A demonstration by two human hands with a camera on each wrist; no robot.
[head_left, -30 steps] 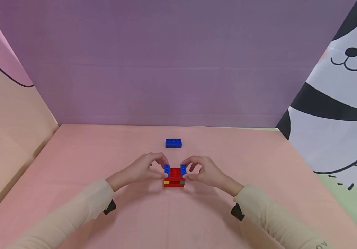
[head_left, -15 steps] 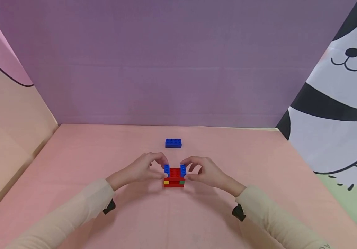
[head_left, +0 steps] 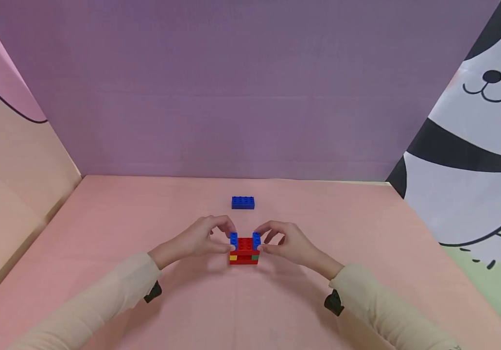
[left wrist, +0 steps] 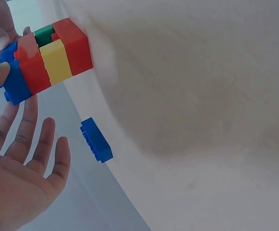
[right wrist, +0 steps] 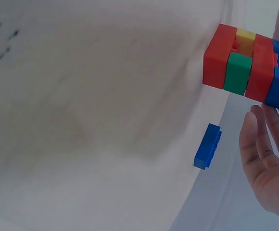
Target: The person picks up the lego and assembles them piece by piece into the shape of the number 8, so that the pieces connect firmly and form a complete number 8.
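Note:
A stack of toy building bricks stands on the pink tabletop between both hands. Its base is a red brick (left wrist: pixel 74 45), with a yellow brick (left wrist: pixel 56 62) at the left end and a green brick (right wrist: pixel 238 73) at the right end. An upper red brick (head_left: pixel 245 245) spans these two. On top, my left hand (head_left: pixel 202 236) pinches a small blue brick (left wrist: pixel 18 83) at the left end between thumb and finger. At the right end, my right hand (head_left: pixel 291 243) pinches a matching blue brick (right wrist: pixel 277 89). Red studs show between the two blue bricks.
A longer blue brick (head_left: pixel 243 202) lies apart behind the stack, studs up. The pink tabletop (head_left: pixel 145 204) meets a purple backdrop (head_left: pixel 241 97) at the back. Printed panels stand on both sides, the right one with a panda (head_left: pixel 482 141).
Almost nothing differs. Both hands keep their pinch on the small blue bricks, and the stack stays in place; the head view has shifted very slightly.

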